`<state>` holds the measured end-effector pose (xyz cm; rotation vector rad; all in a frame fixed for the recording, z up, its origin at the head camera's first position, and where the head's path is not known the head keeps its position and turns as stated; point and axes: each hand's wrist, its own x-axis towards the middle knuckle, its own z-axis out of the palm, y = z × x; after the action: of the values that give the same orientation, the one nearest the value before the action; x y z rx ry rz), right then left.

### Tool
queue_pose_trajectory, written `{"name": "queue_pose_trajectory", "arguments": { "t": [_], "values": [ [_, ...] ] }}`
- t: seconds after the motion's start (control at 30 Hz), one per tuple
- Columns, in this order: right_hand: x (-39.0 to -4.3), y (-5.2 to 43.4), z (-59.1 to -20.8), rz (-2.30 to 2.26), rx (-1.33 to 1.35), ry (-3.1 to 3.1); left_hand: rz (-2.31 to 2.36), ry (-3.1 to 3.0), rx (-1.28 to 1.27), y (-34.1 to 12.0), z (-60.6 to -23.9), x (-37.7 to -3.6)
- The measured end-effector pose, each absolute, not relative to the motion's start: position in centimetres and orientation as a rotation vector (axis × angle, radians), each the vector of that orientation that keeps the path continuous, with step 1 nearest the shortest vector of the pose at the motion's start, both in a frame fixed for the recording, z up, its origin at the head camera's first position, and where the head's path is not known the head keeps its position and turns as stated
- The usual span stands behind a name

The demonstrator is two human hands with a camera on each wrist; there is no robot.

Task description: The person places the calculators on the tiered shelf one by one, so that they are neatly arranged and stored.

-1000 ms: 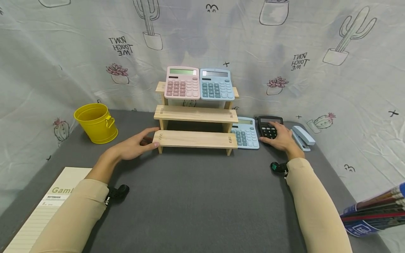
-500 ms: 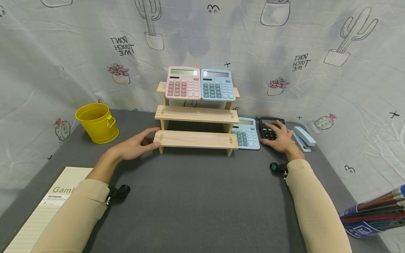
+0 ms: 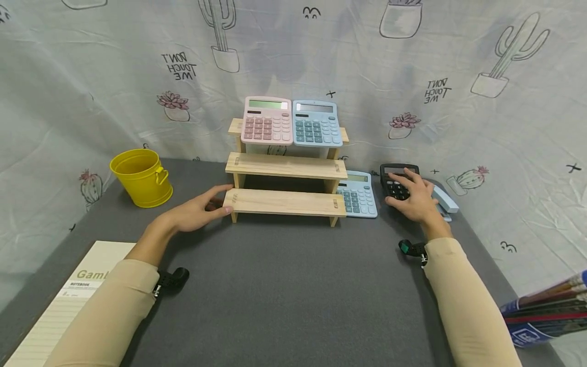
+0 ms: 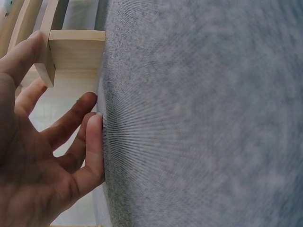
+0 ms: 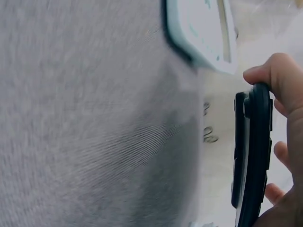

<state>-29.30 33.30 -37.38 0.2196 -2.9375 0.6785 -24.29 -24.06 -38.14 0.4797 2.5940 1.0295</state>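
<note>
My left hand (image 3: 194, 214) lies on the grey table (image 3: 284, 285), fingers relaxed and spread. The thumb tip (image 4: 28, 45) touches the left end of the lowest step of the wooden stepped shelf (image 3: 284, 201); the other fingertips (image 4: 92, 127) rest on the felt. It grips nothing.

My right hand (image 3: 415, 199) grips the black calculator (image 3: 398, 181): thumb (image 5: 274, 78) curled over its near edge, fingers across the keys. In the right wrist view the calculator (image 5: 253, 151) is raised clear of the felt and seen edge-on.

Surface: grey felt table top. Behind and to both sides hangs a pale cloth backdrop (image 3: 91, 76) printed with cacti.

Left to right: lined notebook (image 3: 59, 306) at the near left corner; yellow bucket (image 3: 141, 177) at far left, well apart from the shelf. On the shelf's top step, a pink calculator (image 3: 268, 120) and a blue calculator (image 3: 317, 123) stand side by side, touching. A second blue calculator (image 3: 359, 193) lies on the table just right of the shelf, between it and the black one. A blue stapler (image 3: 445, 199) sits behind my right hand, partly hidden. A stack of books (image 3: 545, 316) juts in at the near right edge.
</note>
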Motion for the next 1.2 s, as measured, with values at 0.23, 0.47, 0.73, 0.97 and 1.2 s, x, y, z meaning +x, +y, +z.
{"name": "queue_pose_trajectory", "arguments": {
  "t": [0.23,0.47,0.73,0.97,1.2],
  "values": [
    [-28.0,32.5,-35.8,0.787,0.326,-2.826,1.025,2.595,0.478,-24.1,-38.2,-24.3],
    [-26.9,31.8,-34.7,0.783,0.371,-2.765,1.023,2.589,0.469,-24.1,-38.3,-24.3],
    [-25.2,30.8,-33.4,0.77,0.421,-2.76,1.032,2.584,0.462,-24.1,-38.3,-24.4],
    [-24.0,29.6,-32.7,0.77,0.504,-2.706,1.027,2.588,0.456,-24.1,-38.2,-24.4],
    [-23.0,28.2,-32.4,0.806,0.617,-2.656,1.014,2.59,0.449,-24.1,-38.1,-24.5]
  ]
}}
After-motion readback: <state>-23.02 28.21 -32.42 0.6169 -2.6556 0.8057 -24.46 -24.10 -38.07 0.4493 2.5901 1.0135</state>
